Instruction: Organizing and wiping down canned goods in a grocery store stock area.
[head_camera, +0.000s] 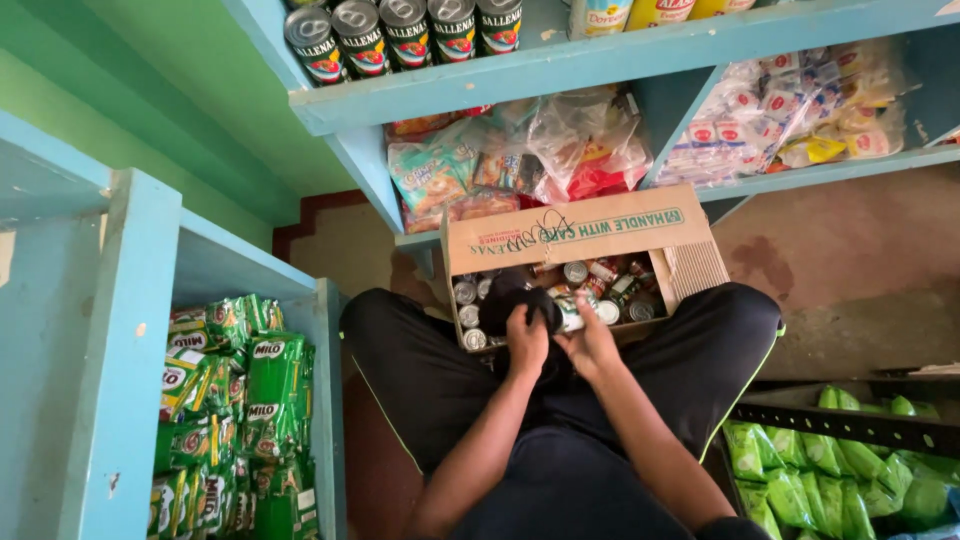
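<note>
Soft daylight, mild blur (edges bowed)

A cardboard box (580, 240) of cans (575, 272) sits before the knees, under shelves (620, 55); sachets (235, 420) lie left.

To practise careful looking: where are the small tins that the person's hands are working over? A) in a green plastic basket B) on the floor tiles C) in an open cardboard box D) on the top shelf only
C: the left hand and right hand reach over tins lying inside the open cardboard box.
</note>
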